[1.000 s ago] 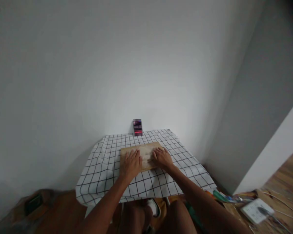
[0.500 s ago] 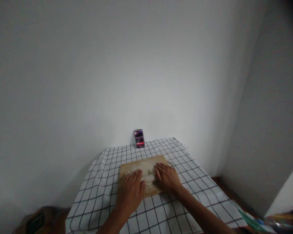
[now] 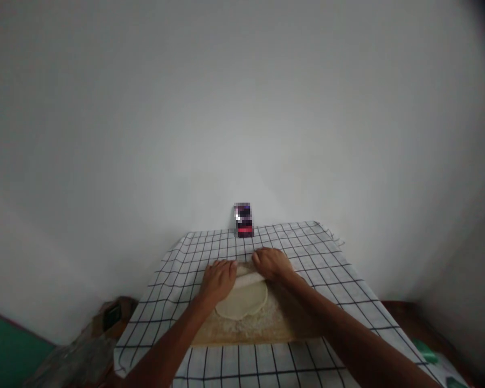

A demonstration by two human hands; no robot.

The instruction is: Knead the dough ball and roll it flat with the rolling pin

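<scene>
A pale rolling pin [image 3: 248, 279] lies across the far part of a flattened round of dough [image 3: 241, 303]. My left hand [image 3: 219, 277] is closed over the pin's left end, and my right hand [image 3: 272, 262] is curled over its right end. Both hands hide the ends of the pin. The dough spreads toward me from under the pin, its near edge slightly uneven. Beneath it is a wooden board [image 3: 275, 333] with loose flour scattered on the surface.
The board rests on a table with a white checked cloth [image 3: 222, 372]. A small dark upright object [image 3: 244, 221], pixelated, stands at the back against the pale wall [image 3: 242, 108]. A brown box [image 3: 117, 317] sits low at the left.
Both hands have gone farther from me with the rolling pin, and their fingers are now curled rather than stretched out. More dough shows on the near side. The camera view has shifted.
</scene>
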